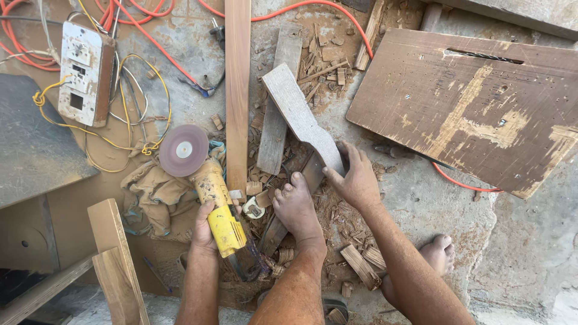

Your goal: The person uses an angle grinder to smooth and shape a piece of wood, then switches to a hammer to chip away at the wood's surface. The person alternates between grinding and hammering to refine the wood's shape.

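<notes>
Grinder beside plank edge

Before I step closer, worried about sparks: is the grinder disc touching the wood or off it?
Off it: the grinder disc faces up, beside the plank, in the left hand.

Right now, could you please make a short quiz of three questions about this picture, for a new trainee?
1. True or false: the left hand holds a yellow angle grinder.
2. What does the right hand grip?
A. the orange cable
B. the curved grey wooden piece
C. the switch box
3. Fill the gap: the person's bare ____ presses on a plank beside the curved piece.

Key
1. True; its round disc lies over a crumpled cloth.
2. B, the curved grey wooden piece; the orange cable and the switch box lie apart, untouched.
3. foot.
</notes>
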